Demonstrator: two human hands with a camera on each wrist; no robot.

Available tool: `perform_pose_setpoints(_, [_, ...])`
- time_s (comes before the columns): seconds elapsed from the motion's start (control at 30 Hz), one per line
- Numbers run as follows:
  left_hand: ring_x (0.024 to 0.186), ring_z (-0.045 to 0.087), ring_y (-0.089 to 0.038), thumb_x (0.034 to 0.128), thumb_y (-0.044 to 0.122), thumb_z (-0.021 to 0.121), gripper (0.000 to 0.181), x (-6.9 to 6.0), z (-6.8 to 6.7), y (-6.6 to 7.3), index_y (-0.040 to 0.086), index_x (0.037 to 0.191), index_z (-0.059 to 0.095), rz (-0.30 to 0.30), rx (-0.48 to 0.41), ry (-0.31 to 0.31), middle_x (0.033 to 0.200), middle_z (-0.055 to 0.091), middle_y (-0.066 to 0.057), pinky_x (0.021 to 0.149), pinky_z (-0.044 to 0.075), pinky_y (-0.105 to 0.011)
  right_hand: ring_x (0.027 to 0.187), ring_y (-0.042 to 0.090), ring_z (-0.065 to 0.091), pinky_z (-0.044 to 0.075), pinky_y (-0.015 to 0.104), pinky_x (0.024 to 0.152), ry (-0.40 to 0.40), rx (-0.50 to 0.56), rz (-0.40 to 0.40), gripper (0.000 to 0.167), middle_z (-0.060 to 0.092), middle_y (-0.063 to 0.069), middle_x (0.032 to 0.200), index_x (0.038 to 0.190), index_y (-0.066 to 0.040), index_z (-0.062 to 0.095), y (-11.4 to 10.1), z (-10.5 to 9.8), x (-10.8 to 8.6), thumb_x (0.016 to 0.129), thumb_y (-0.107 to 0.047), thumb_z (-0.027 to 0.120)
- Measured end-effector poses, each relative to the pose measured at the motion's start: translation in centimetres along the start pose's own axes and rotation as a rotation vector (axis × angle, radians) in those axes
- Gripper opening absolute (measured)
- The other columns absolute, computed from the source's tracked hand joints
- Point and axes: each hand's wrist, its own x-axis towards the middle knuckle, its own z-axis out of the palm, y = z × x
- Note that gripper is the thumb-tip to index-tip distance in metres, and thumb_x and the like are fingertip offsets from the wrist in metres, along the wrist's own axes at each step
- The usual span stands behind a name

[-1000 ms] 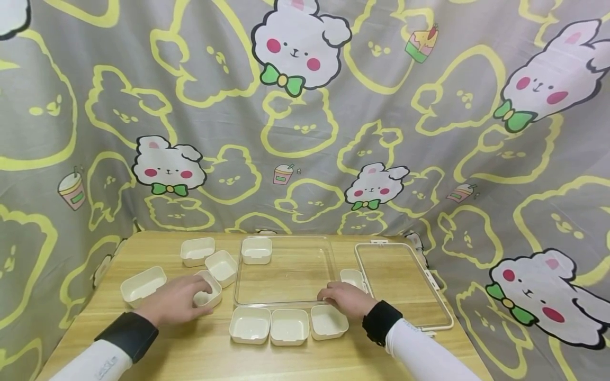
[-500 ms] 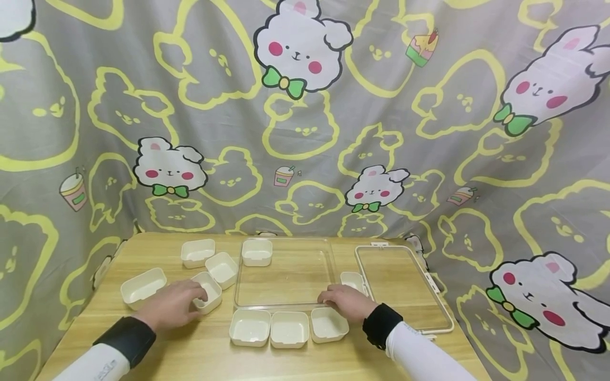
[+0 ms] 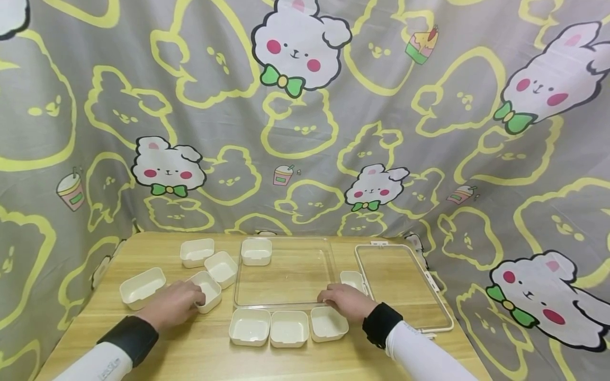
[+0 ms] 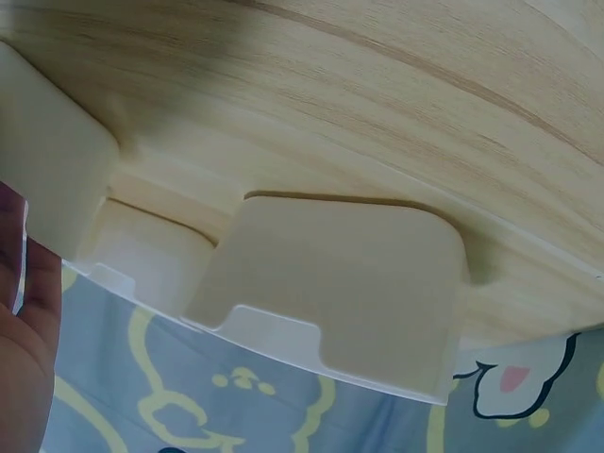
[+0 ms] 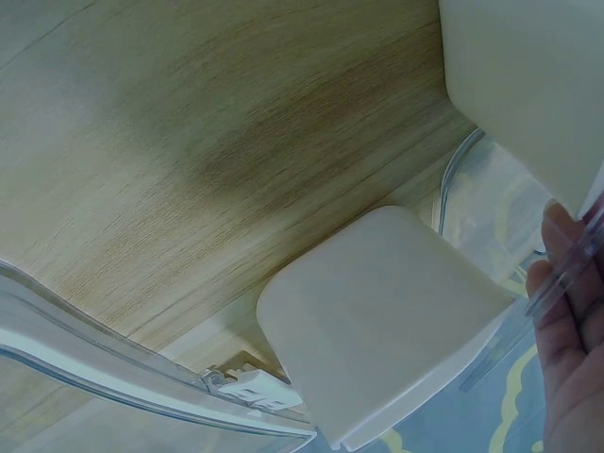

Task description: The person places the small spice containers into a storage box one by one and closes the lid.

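My left hand [image 3: 173,305] pinches the near left rim of a small cream box [image 3: 212,291], its fingertips over the wall. In the left wrist view, the hand [image 4: 30,349] shows at the left edge against that box's wall [image 4: 52,142]. Over at the front right corner of a large clear tray [image 3: 295,283], my right hand [image 3: 350,301] grips the rim. The right wrist view has the clear rim crossing the fingers of this hand [image 5: 574,349]. One cream box [image 3: 257,253] stands in the tray's back left corner.
Three cream boxes [image 3: 289,329] line the tray's front. Others stand to the left, among them a long one [image 3: 143,287] and a square one [image 3: 221,269]. A small box [image 3: 351,279] sits beside the right hand, near a clear lid with white rim [image 3: 431,278].
My left hand has drawn its fingers from over the box's interior to its left rim and taken hold there. The right hand stays on the tray's corner.
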Motion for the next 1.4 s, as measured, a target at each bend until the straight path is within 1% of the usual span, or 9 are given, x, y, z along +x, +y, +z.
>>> perform_pose_setpoints(0.1, [0.063,0.041,-0.004,0.0673,0.001,0.082,0.035,0.0,0.0,0.1,0.024,0.069,0.056,0.015,-0.005,0.007,0.069,0.046,0.017,0.057,0.040,-0.031,0.086,0.007,0.059,0.051,0.025,0.080,-0.017,0.005,0.016,0.018,0.061,-0.008,0.093,0.111,-0.018,0.070,-0.1,-0.1,0.1,0.097,-0.008,0.063])
perform_pose_setpoints(0.17, [0.062,0.038,-0.004,0.0678,0.000,0.082,0.037,-0.1,0.0,0.1,0.024,0.068,0.054,0.023,-0.010,0.010,0.069,0.044,0.017,0.057,0.038,-0.031,0.088,0.007,0.059,0.051,0.026,0.081,-0.025,0.009,0.025,0.018,0.061,-0.009,0.093,0.111,-0.018,0.070,-0.2,-0.1,0.1,0.097,-0.009,0.063])
perform_pose_setpoints(0.33, [0.061,0.038,-0.003,0.0686,-0.001,0.081,0.038,-0.2,0.2,0.1,0.024,0.068,0.053,0.031,-0.017,0.040,0.068,0.045,0.017,0.055,0.039,-0.029,0.090,0.008,0.061,0.051,0.027,0.083,-0.023,0.015,0.029,0.018,0.061,-0.009,0.094,0.110,-0.019,0.070,-0.3,-0.1,0.1,0.097,-0.008,0.064])
perform_pose_setpoints(0.5, [0.063,0.039,-0.003,0.0702,0.001,0.082,0.037,-0.5,0.6,0.0,0.024,0.070,0.053,0.039,-0.006,0.077,0.070,0.046,0.016,0.055,0.038,-0.027,0.088,0.007,0.060,0.051,0.026,0.082,-0.020,0.004,0.025,0.017,0.061,-0.009,0.093,0.110,-0.019,0.070,-0.1,0.2,0.1,0.097,-0.010,0.063])
perform_pose_setpoints(0.77, [0.064,0.039,-0.003,0.0715,0.004,0.084,0.037,-0.9,1.1,-0.2,0.025,0.073,0.053,0.042,0.016,0.096,0.072,0.044,0.017,0.056,0.036,-0.027,0.088,0.007,0.060,0.051,0.025,0.081,-0.004,0.000,0.011,0.018,0.061,-0.009,0.093,0.111,-0.019,0.070,-0.1,0.1,0.1,0.097,-0.008,0.063])
perform_pose_setpoints(1.0, [0.067,0.048,-0.004,0.0731,0.003,0.082,0.030,-1.2,0.8,0.2,0.022,0.080,0.060,0.038,0.017,0.092,0.075,0.051,0.015,0.057,0.043,-0.030,0.090,0.008,0.061,0.051,0.026,0.082,-0.021,0.017,0.024,0.019,0.061,-0.009,0.094,0.112,-0.019,0.070,-0.2,0.0,0.1,0.097,-0.008,0.063])
perform_pose_setpoints(1.13, [0.070,0.053,-0.006,0.0724,0.003,0.083,0.029,-1.3,0.5,0.4,0.021,0.083,0.063,0.033,0.025,0.107,0.079,0.055,0.013,0.059,0.047,-0.031,0.090,0.008,0.061,0.051,0.026,0.082,-0.024,0.019,0.023,0.019,0.061,-0.009,0.094,0.112,-0.019,0.070,-0.1,0.0,0.2,0.098,-0.009,0.063])
perform_pose_setpoints(1.27, [0.069,0.053,-0.005,0.0708,0.002,0.083,0.030,-1.2,-0.1,0.6,0.021,0.083,0.063,0.036,0.016,0.118,0.079,0.055,0.013,0.059,0.047,-0.030,0.089,0.008,0.061,0.052,0.026,0.082,-0.009,0.004,0.008,0.020,0.061,-0.009,0.094,0.111,-0.019,0.070,0.0,0.1,0.1,0.097,-0.007,0.063])
perform_pose_setpoints(1.4, [0.069,0.049,-0.004,0.0706,0.001,0.083,0.032,-0.8,-1.0,0.9,0.021,0.082,0.061,0.027,-0.008,0.099,0.078,0.052,0.014,0.058,0.045,-0.029,0.088,0.008,0.061,0.052,0.026,0.081,0.005,0.002,-0.006,0.019,0.061,-0.009,0.094,0.111,-0.018,0.070,0.0,0.1,0.0,0.097,-0.007,0.064])
